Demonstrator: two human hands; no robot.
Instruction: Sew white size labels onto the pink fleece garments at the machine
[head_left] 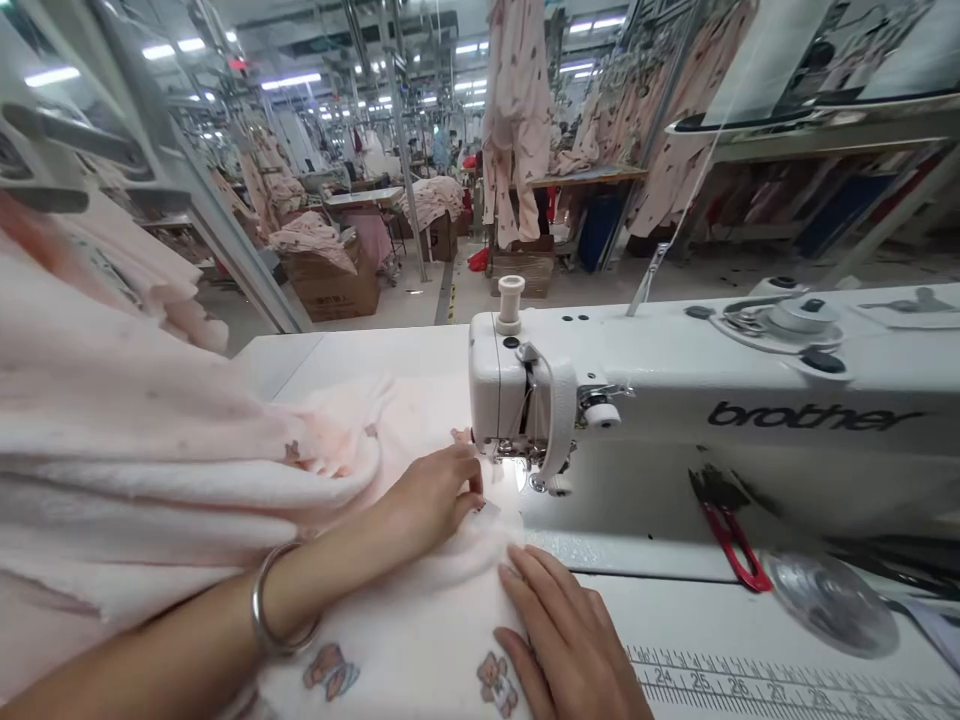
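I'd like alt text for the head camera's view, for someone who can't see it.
A person's left hand and right hand rest on pale pink bear-print fabric at a white Brother sewing machine; red snips lie to the right.

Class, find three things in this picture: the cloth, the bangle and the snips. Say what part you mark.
Cloth [416,650]: head view, on its pale front part.
Bangle [257,605]: head view, on its metal band.
Snips [725,546]: head view, on the red handle.

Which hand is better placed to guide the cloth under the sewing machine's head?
Probably the left hand: it touches the pink cloth close to the sewing machine's head, while the right hand rests at the cloth's edge, farther away.
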